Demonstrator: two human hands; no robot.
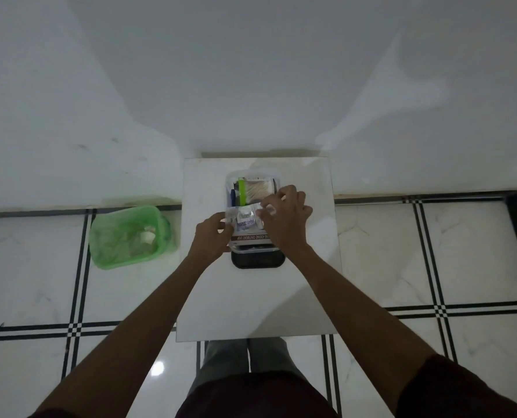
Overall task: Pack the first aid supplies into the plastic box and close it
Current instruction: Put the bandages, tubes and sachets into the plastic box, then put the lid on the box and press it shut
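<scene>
A clear plastic box [233,179] stands on the small white table [305,267], with its black lid [257,262] lying under its near end. Inside are a pack of cotton swabs [258,190], a green-edged item, a blue item and small white packets [245,223]. An ointment carton [251,237] with brown lettering lies across the near side. My left hand [210,233] holds the box's near left edge. My right hand [287,217] is over the right side of the box, fingers pinching a small white item [269,209].
A green plastic bin [130,236] with some waste in it stands on the tiled floor left of the table. The table stands against a white wall. My legs show beneath the table's near edge.
</scene>
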